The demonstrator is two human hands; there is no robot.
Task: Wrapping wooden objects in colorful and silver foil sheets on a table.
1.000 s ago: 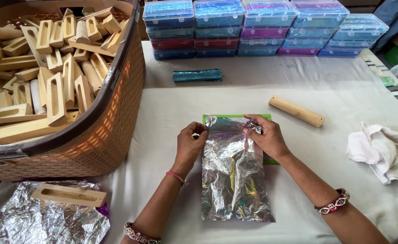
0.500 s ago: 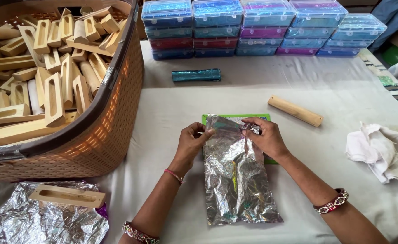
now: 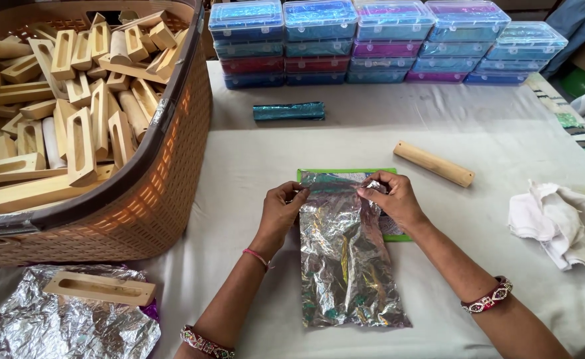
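A crinkled sheet of shiny silver foil (image 3: 349,262) lies lengthwise on the cloth-covered table, its far end over a green mat (image 3: 345,172). My left hand (image 3: 281,211) pinches the foil's far left corner. My right hand (image 3: 390,197) pinches the far right corner. Both hands hold the top edge just above the mat. What lies under the foil is hidden.
A large woven basket (image 3: 156,199) full of slotted wooden blocks stands at left. A wooden block (image 3: 99,288) rests on loose foil (image 3: 53,329) at bottom left. A wooden rod (image 3: 433,163), a teal foil-wrapped piece (image 3: 288,111), stacked plastic boxes (image 3: 385,40) and a white cloth (image 3: 561,223) lie around.
The foil sheet has been drawn flatter and straighter over the mat. Both hands stay at its top corners, barely shifted.
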